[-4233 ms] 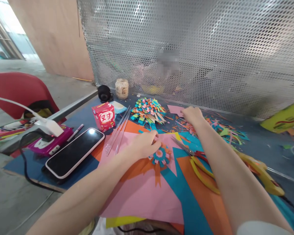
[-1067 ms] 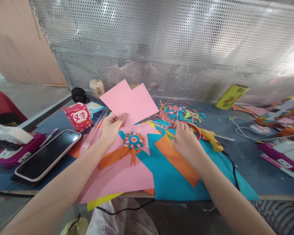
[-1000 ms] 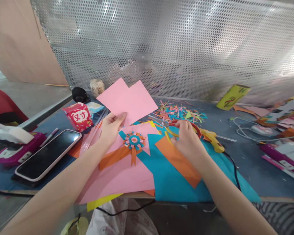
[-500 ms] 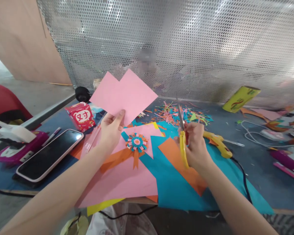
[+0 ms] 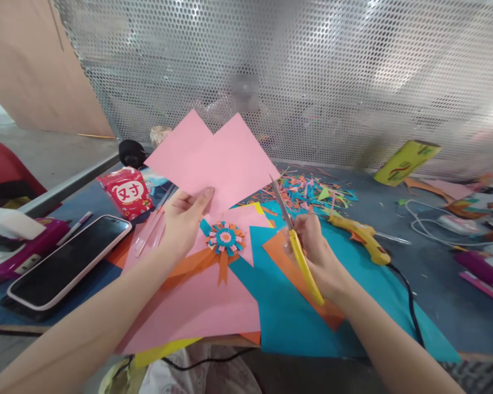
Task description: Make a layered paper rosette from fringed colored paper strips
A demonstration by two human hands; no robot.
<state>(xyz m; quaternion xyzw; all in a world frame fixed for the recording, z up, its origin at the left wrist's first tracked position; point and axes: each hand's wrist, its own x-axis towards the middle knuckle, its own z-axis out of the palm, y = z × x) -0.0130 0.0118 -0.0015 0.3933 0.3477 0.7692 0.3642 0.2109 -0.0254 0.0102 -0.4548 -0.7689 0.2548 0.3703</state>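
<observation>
Pink sheet held up, scissors brought to its edge

The left hand (image 5: 184, 219) pinches the lower corner of a pink paper sheet (image 5: 213, 158), thumb in front and fingers behind, holding it tilted in the air above the middle of the desk (image 5: 435, 295). The right hand (image 5: 316, 249) is closed around the yellow handles of the scissors (image 5: 296, 246); the blades point up toward the sheet's right edge, their tips just beside it. Whether the blades are parted cannot be told.

Beneath, a paper rosette (image 5: 225, 239) lies on a stack of coloured sheets (image 5: 213, 301) at the desk's near edge. A glue gun (image 5: 359, 235) lies toward the right edge, a phone (image 5: 66, 262) near the left edge, paper scraps (image 5: 308, 189) toward the far edge.

Judgement: cutting is about to begin. The next move calls for a steady sheet and the blades seated over its edge
</observation>
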